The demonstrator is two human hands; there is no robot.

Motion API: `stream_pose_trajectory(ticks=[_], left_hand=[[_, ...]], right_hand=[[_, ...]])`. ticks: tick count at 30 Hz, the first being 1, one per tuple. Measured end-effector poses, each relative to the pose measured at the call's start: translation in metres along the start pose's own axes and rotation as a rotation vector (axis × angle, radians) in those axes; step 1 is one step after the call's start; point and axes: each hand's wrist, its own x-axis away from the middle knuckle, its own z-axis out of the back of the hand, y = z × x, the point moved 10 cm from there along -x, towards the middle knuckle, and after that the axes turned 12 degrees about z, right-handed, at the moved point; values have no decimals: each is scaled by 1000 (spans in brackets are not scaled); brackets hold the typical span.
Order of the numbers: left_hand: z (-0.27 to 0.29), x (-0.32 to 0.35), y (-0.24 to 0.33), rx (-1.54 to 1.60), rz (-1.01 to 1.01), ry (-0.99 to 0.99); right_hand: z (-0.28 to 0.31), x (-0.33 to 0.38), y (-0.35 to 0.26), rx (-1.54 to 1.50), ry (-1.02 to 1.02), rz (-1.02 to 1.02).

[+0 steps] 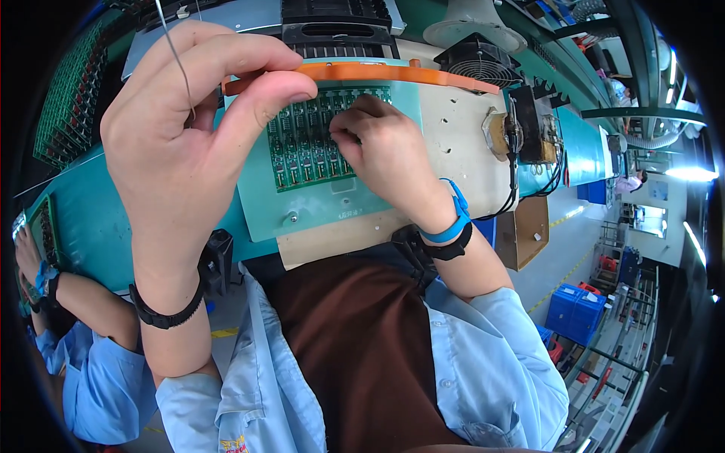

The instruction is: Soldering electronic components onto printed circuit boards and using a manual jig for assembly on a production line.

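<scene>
My left hand [174, 136] is raised close to the view, thumb and forefinger pinched on a long, slightly curved orange bar [370, 72]. The bar reaches out to the right above the work. Below it lies a panel of small green circuit boards [291, 155], set on a pale green plate [264, 215]. My right hand [393, 155] is over the panel's right part, fingers curled together at the boards. Whatever those fingertips hold, if anything, is hidden. A thin metal wire [175, 57] passes in front of my left hand.
A black fan [479, 60] stands beyond the plate. To its right is a dark device with cables [535, 124]. Upright green boards [68, 98] are racked at the far left. A co-worker's hand [29, 253] rests near another board at left. A cardboard box [525, 234] sits lower right.
</scene>
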Motion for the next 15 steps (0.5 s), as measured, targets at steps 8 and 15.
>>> stream_pose_trajectory(ticks=[8, 15], left_hand=[[-2, 1, -3, 33, -32, -37], [-2, 0, -9, 65, -15, -55]], right_hand=[[21, 4, 6, 13, 38, -1], [55, 32, 51, 27, 89, -226]])
